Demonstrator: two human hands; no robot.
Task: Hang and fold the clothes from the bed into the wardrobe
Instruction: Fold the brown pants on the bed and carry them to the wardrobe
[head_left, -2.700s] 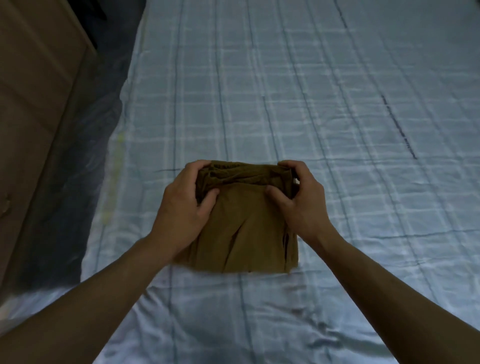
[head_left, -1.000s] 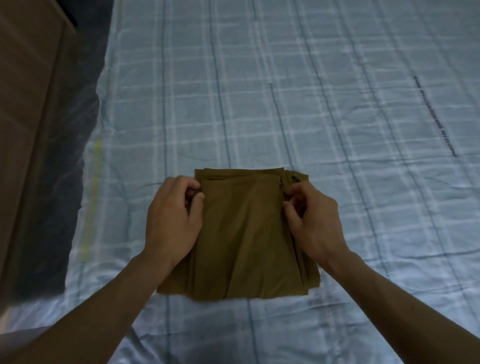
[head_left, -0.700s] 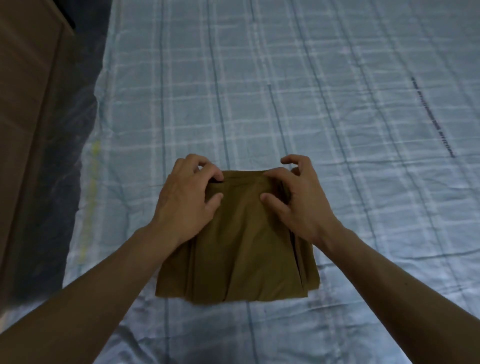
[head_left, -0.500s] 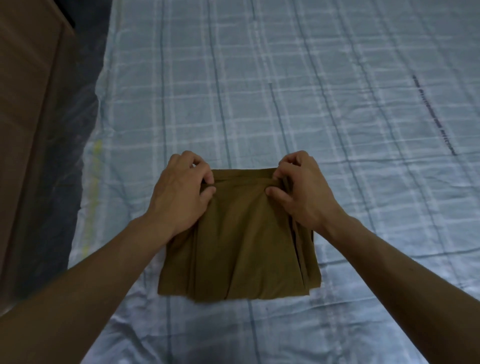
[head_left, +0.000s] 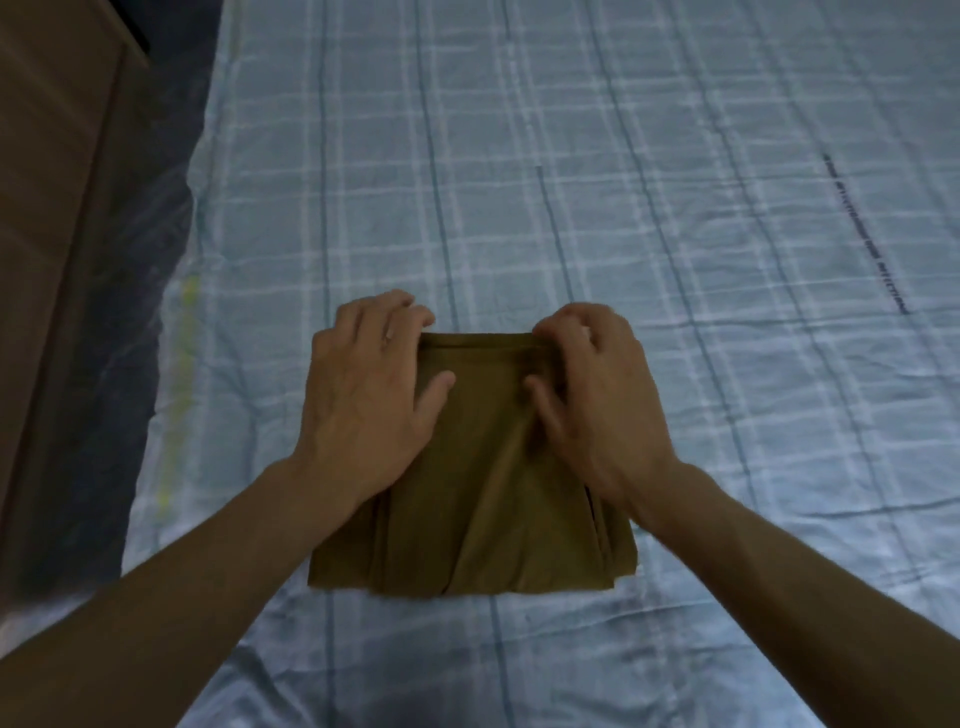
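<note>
A brown garment, folded into a compact rectangle, lies on the bed's light blue checked sheet right in front of me. My left hand lies flat on its far left corner, thumb spread across the fabric and fingertips at the far edge. My right hand is on the far right corner; its fingers curl over the garment's far edge and the thumb presses on top. The near half of the garment is uncovered, with a few soft creases.
A brown wooden panel of furniture stands along the left. Between it and the sheet runs the bed's dark, shiny side. The sheet stretches wide beyond and to the right of the garment.
Both hands have stayed at the garment's far corners. My left hand has gone from pinching the edge to lying flat, thumb spread. The garment has not shifted.
</note>
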